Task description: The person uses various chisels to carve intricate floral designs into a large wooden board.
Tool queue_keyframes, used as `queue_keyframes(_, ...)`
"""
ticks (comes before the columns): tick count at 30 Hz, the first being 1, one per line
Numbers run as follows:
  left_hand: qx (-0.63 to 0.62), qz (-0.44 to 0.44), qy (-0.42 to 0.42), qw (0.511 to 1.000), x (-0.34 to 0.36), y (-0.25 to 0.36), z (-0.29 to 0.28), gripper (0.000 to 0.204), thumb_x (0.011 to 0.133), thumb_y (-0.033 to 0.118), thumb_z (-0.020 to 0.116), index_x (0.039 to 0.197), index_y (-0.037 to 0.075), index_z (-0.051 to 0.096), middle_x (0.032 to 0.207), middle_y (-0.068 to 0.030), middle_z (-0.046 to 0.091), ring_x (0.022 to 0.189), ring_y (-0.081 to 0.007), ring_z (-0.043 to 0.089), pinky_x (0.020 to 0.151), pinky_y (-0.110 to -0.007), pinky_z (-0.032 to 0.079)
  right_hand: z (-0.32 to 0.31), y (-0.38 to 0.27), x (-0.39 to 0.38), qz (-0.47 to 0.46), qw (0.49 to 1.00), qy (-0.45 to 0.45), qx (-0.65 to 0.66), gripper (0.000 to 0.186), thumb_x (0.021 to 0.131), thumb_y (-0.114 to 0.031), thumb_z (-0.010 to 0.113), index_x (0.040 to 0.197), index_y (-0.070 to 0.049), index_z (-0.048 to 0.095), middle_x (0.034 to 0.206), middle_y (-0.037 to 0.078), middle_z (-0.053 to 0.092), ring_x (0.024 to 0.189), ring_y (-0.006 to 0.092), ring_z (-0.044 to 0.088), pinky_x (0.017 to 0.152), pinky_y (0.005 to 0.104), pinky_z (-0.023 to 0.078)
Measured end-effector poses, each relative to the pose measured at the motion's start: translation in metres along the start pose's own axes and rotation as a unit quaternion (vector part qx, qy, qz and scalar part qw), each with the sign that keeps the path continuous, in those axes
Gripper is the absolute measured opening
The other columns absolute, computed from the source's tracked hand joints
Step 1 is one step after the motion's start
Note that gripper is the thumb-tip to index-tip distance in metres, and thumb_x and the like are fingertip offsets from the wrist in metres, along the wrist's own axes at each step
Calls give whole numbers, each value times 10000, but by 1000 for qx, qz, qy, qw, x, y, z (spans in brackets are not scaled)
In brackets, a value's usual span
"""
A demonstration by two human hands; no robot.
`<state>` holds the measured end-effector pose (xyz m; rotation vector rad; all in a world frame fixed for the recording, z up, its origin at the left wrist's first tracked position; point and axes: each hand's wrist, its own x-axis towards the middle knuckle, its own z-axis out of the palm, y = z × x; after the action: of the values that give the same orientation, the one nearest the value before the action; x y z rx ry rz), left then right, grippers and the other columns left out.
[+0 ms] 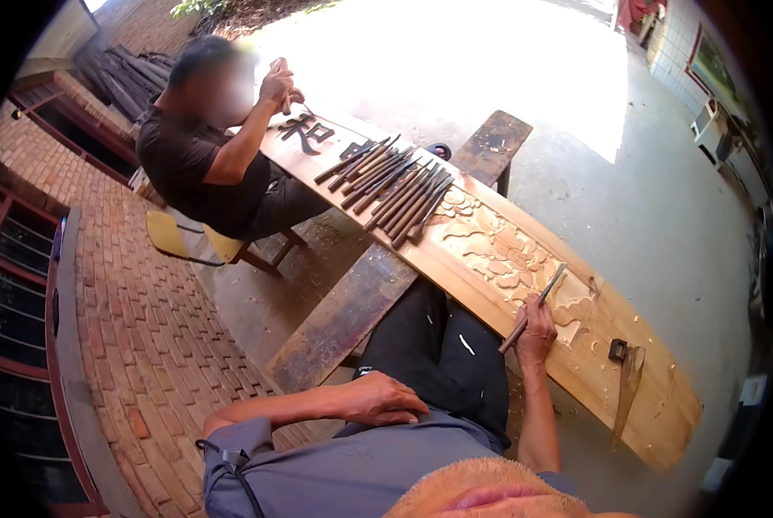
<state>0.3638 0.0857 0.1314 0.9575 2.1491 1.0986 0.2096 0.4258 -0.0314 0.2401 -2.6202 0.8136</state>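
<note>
My right hand grips a slim chisel with a wooden handle, over the right part of a pale carved floral relief on a long wooden board. My left hand rests on my lap with its fingers loosely extended and nothing in it. To the left of the relief, a row of several dark-handled carving tools lies across the board. Right of my right hand, a small dark block sits by a tapered wooden piece, with scattered wood chips around them.
A co-worker in dark clothing, seated on a chair, holds tools over the board's far end, which bears dark characters. Worn benches cross beneath the board. A brick wall stands left; stacked timber lies behind.
</note>
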Motion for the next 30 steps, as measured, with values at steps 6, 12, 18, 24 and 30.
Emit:
queue_keyframes(6, 75, 22, -33, 996, -47, 76, -64, 542, 1039, 346, 727, 1432, -11, 616, 1232, -220, 727, 1180, -421, 697, 1024, -501, 551, 5, 27, -11, -11, 1000, -14, -15, 297, 1008, -30, 676, 1304, -61, 666, 1284, 192, 756, 1167, 434, 721, 952, 509, 586)
queue_keyframes(12, 50, 143, -51, 987, -141, 176, -126, 549, 1127, 448, 635, 1389, -32, 676, 1265, -204, 734, 1237, -397, 704, 1101, -518, 544, 2, 17, -5, -4, 1000, -6, -22, 238, 1038, -76, 649, 1274, -108, 650, 1165, 207, 727, 1076, 460, 709, 870, 542, 556)
queue_keyframes(18, 4, 435, -16, 900, -126, 163, -137, 500, 1220, 272, 383, 1185, -34, 777, 1240, -263, 739, 1118, -421, 749, 1018, -543, 611, 2, 3, -8, 13, 1000, -9, -5, 313, 1028, -45, 672, 1333, -113, 684, 1184, 186, 757, 1075, 415, 749, 882, 477, 594)
queue_keyframes(24, 15, 609, 60, 790, -123, 200, -173, 422, 1185, 281, 495, 1078, 9, 800, 1035, -163, 762, 908, -286, 755, 881, -433, 611, 2, -13, -8, 1, 1000, 2, -13, 279, 978, -69, 680, 1251, -122, 670, 1080, 205, 745, 977, 439, 736, 811, 527, 587)
queue_keyframes(30, 47, 473, -16, 880, -77, 184, -188, 268, 1094, 152, 553, 968, 80, 779, 1025, -134, 797, 911, -283, 785, 844, -414, 634, -13, -3, -2, 2, 999, 39, -20, 238, 957, -42, 688, 1183, -112, 656, 1050, 183, 755, 1011, 423, 732, 811, 514, 590)
